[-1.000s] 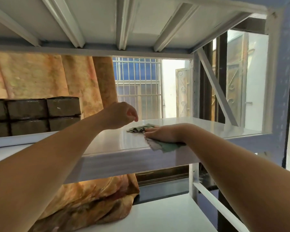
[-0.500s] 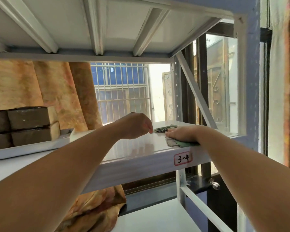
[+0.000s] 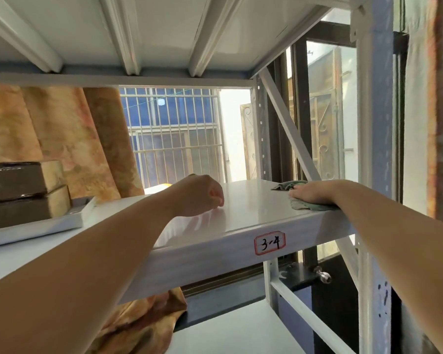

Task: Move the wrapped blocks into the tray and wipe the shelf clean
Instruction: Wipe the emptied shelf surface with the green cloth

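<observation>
You are wiping the shelf [image 3: 241,213]; your right hand [image 3: 311,194] lies flat near the right front corner, fingers straight and together, pressing the green cloth [image 3: 288,185] to the surface and gripping nothing. Keep the palm weight even and draw the cloth in long overlapping passes along the glossy white top; mind the front lip above the label [image 3: 269,242], since part of the cloth is already at that edge and could slip off. Your left hand [image 3: 202,198] hovers over the middle of the shelf with its fingers loosely curled under and nothing visible in them; I judge it idle, so lift it out of the path when the cloth comes that way.

The wrapped blocks [image 3: 18,192] sit stacked two high in the tray [image 3: 49,223] at the left, well apart from the cloth; the frame edge cuts them off, so you cannot count them. The tray's floor and far wall are hidden behind the blocks; your left forearm covers a wide strip of the shelf's front left; whether the left fingertips touch the surface is unclear; dust or marks do not show against the glare.
</observation>
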